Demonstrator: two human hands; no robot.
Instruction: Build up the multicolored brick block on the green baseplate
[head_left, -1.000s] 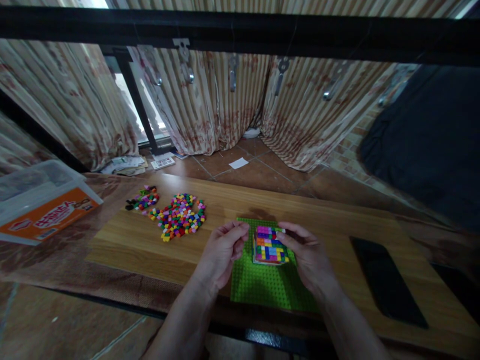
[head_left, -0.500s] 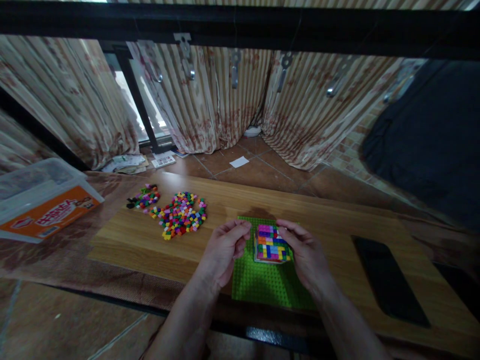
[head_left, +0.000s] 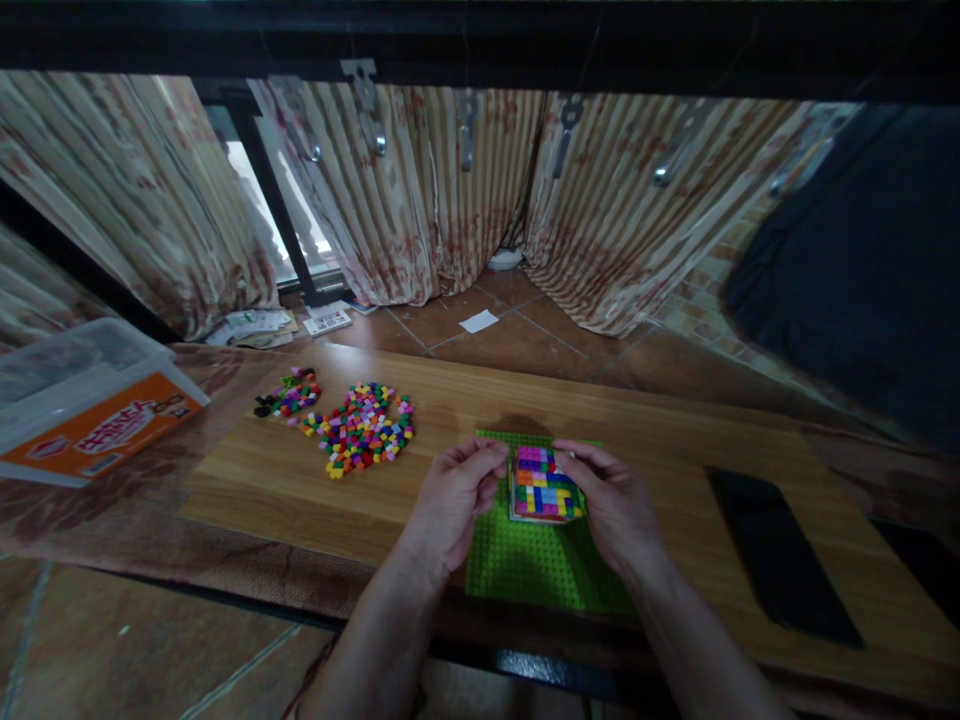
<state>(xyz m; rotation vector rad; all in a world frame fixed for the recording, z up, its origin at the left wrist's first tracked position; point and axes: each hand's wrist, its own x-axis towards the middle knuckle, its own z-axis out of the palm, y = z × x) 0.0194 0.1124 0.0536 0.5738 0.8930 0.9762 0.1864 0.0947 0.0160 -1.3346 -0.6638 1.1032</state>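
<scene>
A block built of many-coloured toy bricks (head_left: 544,490) stands on a green studded baseplate (head_left: 532,575). My right hand (head_left: 619,505) grips the block at its right and far side, thumb near the top and fingers behind. At the block's left upper corner is my left hand (head_left: 454,500), its thumb and fingertips pinched together. Whatever those fingertips hold, if anything, is too small or hidden to make out. Part of the block's right side is covered by my right hand.
Left on the wooden board (head_left: 637,430) lies a large pile of loose bricks (head_left: 364,430), with a smaller pile (head_left: 296,392) beside it. A clear plastic box (head_left: 97,400) with an orange label stands far left. A dark phone-like slab (head_left: 784,555) lies right.
My left hand has moved slightly right, bringing its pinched fingertips closer to the block's left corner. My right hand stays at the block's right side.
</scene>
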